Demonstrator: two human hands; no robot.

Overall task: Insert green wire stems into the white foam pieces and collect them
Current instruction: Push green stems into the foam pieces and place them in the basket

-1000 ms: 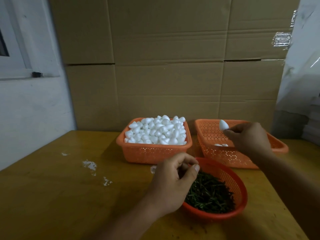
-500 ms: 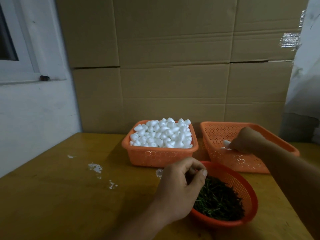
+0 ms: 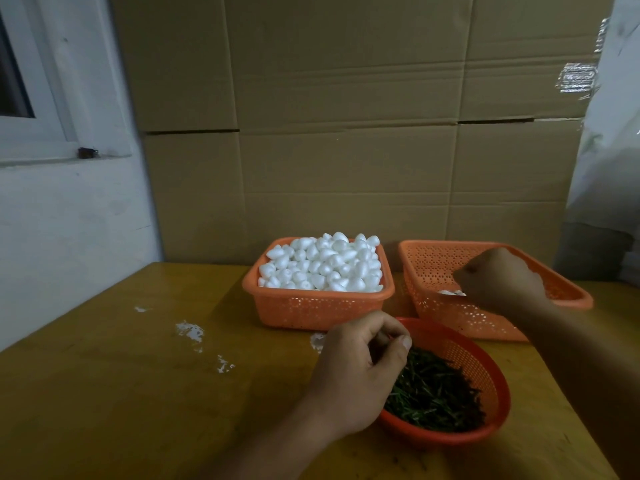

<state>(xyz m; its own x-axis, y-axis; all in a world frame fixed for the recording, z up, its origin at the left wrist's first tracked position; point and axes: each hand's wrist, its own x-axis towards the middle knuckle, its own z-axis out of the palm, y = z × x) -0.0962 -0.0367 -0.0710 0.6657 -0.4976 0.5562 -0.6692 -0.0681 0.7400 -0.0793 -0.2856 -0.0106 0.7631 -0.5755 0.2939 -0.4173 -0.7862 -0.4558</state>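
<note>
Since a second ago: right hand (image 3: pixel 502 284) lowered from above the rim into the perforated orange rectangular basket (image 3: pixel 433 261), fingers curled, grip on anything impossible to tell, a few white foam pieces (image 3: pixel 450 292) just beside it on the basket floor. Left hand (image 3: pixel 356 372) at the edge of the round orange plastic colander (image 3: pixel 485 372) of green wire stems (image 3: pixel 433 396), fingers (image 3: pixel 403 341) pinched together, contents hidden. Heaped orange plastic tub of white foam buds (image 3: pixel 320 263) behind, on the yellow wooden counter (image 3: pixel 121 393).
</note>
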